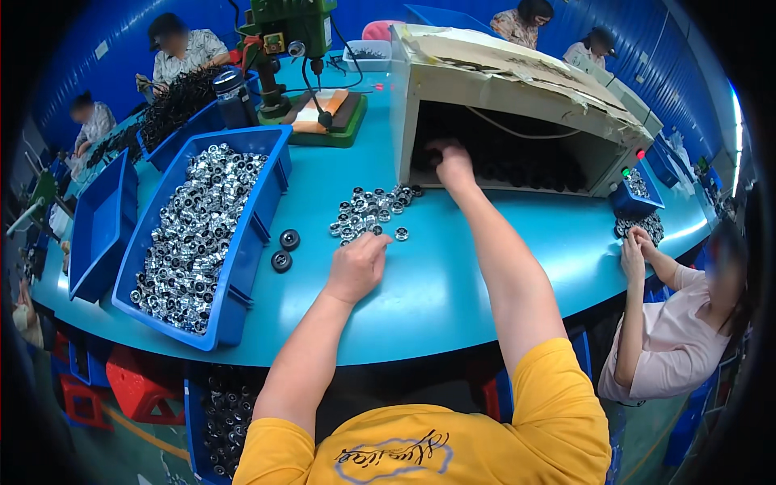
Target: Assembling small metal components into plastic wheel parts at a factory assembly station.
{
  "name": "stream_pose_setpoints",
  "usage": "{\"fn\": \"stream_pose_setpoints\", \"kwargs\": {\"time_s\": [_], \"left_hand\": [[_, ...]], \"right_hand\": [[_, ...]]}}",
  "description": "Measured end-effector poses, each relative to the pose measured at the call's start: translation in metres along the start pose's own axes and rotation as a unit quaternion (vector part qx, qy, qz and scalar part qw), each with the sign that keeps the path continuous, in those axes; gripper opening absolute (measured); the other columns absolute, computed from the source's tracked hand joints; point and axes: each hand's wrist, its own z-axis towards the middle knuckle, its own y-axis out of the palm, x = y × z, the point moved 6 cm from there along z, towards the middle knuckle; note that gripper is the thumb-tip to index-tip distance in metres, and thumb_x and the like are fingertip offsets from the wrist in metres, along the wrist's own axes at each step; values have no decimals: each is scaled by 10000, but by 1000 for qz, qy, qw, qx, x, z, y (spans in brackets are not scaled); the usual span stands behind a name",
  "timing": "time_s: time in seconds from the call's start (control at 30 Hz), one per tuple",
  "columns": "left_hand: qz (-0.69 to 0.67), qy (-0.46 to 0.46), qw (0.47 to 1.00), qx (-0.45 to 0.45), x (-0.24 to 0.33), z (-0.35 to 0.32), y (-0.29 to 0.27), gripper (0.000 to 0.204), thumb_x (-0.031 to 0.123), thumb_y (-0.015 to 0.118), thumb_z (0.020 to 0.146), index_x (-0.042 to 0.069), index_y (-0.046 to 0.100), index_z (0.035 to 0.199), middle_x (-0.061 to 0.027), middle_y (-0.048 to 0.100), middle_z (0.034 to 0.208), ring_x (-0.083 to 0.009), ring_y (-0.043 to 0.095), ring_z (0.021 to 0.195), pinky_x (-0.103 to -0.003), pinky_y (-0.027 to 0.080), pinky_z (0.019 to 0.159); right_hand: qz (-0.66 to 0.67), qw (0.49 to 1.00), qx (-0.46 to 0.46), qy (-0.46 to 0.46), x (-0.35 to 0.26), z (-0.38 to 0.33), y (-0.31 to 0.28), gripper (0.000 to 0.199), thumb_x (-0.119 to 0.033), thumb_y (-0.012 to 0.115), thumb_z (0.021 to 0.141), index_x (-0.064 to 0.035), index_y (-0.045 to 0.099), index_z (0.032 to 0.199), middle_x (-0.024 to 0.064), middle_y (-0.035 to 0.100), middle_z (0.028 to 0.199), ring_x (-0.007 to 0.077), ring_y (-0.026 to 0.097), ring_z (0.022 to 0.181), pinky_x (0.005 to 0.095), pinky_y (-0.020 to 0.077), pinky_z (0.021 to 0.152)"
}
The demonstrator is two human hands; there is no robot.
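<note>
A loose pile of small chrome wheel hubs with dark centres lies on the teal table. My left hand is at the pile's near edge, its fingers curled and pinched at a wheel hub. A single hub lies just right of those fingers. My right hand reaches through the front opening of a pale box, fingers bent at dark, rounded pieces. Shadow hides what they grip. Deeper inside lie several black ring-like pieces. Two black wheels rest left of the pile.
A blue bin full of hubs stands left, beside another blue bin. Behind them are a dark bottle and a green drill press. A co-worker handles parts at right; other people sit across the table.
</note>
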Motion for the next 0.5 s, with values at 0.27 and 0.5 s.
{"fn": "stream_pose_setpoints", "kwargs": {"time_s": [0.27, 0.5], "left_hand": [[-28, -25, 999, 17, 0, -1, -7, 186, 27, 673, 901, 86, 694, 1077, -94, 709, 914, -312, 709, 803, -399, 573, 674], [-103, -78, 991, 19, 9, 3, -9, 216, 87, 686, 947, 64, 689, 1163, -142, 736, 1005, -311, 719, 806, -396, 573, 696]], "right_hand": [[428, 898, 42, 96, -17, -59, -52, 222, -53, 726, 939, 18, 707, 1149, 83, 749, 1002, 136, 715, 858, 275, 568, 730], [504, 842, -134, 137, -75, -144, -31, 181, -85, 736, 967, 14, 703, 1116, 56, 752, 987, 89, 699, 837, 232, 529, 660]]}}
